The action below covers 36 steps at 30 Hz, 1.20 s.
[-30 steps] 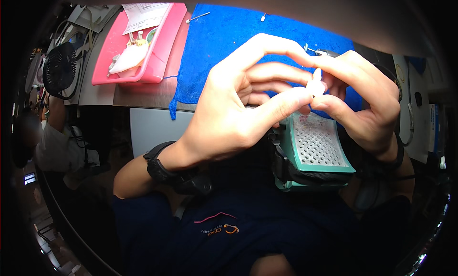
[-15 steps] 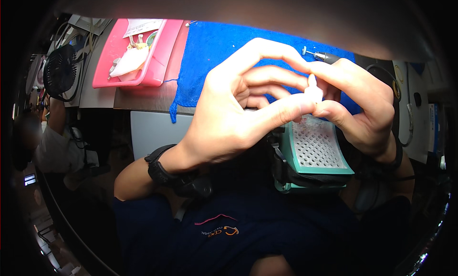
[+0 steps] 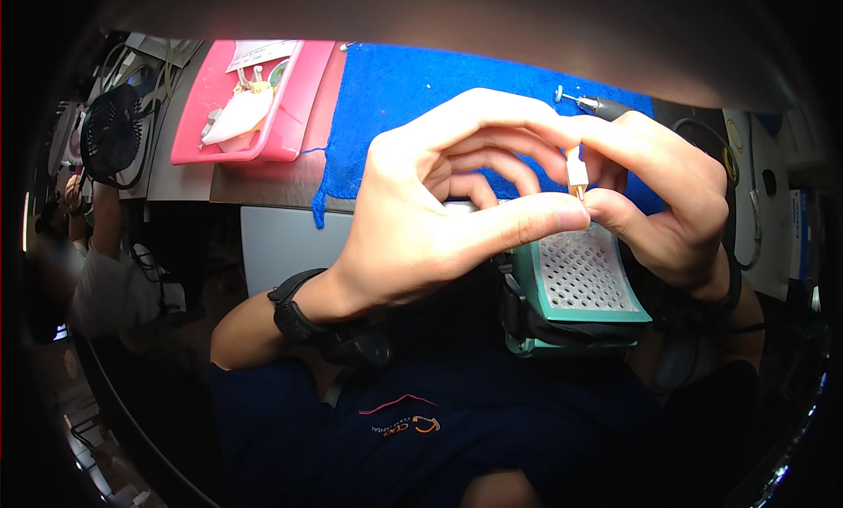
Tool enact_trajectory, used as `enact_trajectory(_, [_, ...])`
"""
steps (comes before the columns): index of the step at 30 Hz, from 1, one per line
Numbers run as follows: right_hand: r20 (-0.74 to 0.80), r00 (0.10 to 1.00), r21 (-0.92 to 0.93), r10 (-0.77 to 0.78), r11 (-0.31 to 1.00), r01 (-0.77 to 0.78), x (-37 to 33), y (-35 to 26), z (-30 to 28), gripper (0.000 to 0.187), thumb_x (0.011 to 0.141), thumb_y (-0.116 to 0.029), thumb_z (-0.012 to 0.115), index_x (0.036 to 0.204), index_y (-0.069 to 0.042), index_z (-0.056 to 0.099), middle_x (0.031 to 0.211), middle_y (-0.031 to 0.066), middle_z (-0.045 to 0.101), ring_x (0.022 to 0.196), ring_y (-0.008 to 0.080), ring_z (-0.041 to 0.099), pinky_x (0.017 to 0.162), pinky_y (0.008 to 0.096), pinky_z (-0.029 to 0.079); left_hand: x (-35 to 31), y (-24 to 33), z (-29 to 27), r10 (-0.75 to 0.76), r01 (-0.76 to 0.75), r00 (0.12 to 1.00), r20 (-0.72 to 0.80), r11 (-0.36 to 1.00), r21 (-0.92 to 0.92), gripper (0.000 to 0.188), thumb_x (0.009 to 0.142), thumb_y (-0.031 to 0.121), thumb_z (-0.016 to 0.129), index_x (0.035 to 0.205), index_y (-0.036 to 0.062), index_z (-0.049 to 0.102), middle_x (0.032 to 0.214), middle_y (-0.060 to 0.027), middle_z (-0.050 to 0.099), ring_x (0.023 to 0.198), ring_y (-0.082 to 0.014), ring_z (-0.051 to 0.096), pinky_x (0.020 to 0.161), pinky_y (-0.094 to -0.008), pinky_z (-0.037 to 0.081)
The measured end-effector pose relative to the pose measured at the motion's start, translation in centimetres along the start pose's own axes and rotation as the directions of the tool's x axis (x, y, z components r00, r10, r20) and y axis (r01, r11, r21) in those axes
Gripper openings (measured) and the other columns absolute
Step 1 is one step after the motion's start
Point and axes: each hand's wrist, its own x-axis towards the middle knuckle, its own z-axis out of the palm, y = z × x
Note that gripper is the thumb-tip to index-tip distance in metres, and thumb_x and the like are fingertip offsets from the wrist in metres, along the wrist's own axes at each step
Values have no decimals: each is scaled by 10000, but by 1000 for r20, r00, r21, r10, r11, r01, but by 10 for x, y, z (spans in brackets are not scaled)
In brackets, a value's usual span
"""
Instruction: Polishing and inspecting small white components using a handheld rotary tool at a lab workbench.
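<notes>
Between the fingertips of both my hands is a small cream-coloured block with a brass-coloured pin, which looks like a dental die (image 3: 577,172). My left hand (image 3: 439,192) curls round from the left, its thumb and index fingertips closed at the die's lower and upper ends. From the other side my right hand (image 3: 663,179) pinches the same ends with thumb and index finger. The left hand's other fingers are curled without touching the die. Below the hands sits a green box with a perforated plate (image 3: 587,275).
A blue cloth (image 3: 378,104) covers the bench, and a rotary handpiece (image 3: 602,108) with a small disc lies on it. At the left stands a pink tray (image 3: 285,139) holding a white packet, dental model parts and a paper slip. A black fan (image 3: 112,132) and another person (image 3: 114,275) are further left.
The die has turned between my fingertips, so its flat side and brass-coloured pin now show. My left index finger and knuckles have dropped slightly. The person at the left has shifted a little.
</notes>
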Motion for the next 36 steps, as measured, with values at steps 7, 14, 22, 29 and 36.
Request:
enact_trajectory(7, [-26,999,3,-38,999,38,-7,1,8,453,836,-99,799,1239,71,680,845,93,660,683,142,605,600,259,471,-6,-6,5,5,-7,999,-51,999,-40,439,872,-71,750,1280,-63,588,1088,-160,710,920,-163,714,677,-215,553])
enact_trajectory(14, [-54,996,-12,-78,997,77,-3,12,31,457,831,-110,814,1228,73,682,856,105,678,675,148,609,596,262,470,-9,-18,-10,34,-34,998,-54,999,0,448,884,-71,736,1299,-60,567,1062,-160,727,942,-157,721,603,-188,533])
enact_trajectory(22, [-23,998,-8,-61,998,60,-3,11,28,449,850,-114,797,1237,79,673,864,114,676,686,156,620,603,266,475,-11,-17,-5,-15,13,996,-88,1000,-20,451,903,-71,722,1314,-63,535,1069,-183,746,915,-175,750,597,-179,532])
enact_trajectory(29, [22,999,132,32,991,-34,-3,9,24,399,922,-171,730,1222,86,670,848,116,666,708,165,626,635,281,487,-12,-18,-4,42,-39,993,-106,999,31,384,896,-61,737,1252,-68,596,1065,-172,751,891,-161,751,600,-177,532])
enact_trajectory(36, [-13,998,137,67,988,-65,-3,10,29,413,978,-263,674,1203,83,675,824,115,657,712,172,629,658,282,483,-13,-21,-12,90,-88,996,-16,994,67,455,867,-95,749,1294,-83,592,1121,-189,732,953,-185,741,749,-236,591])
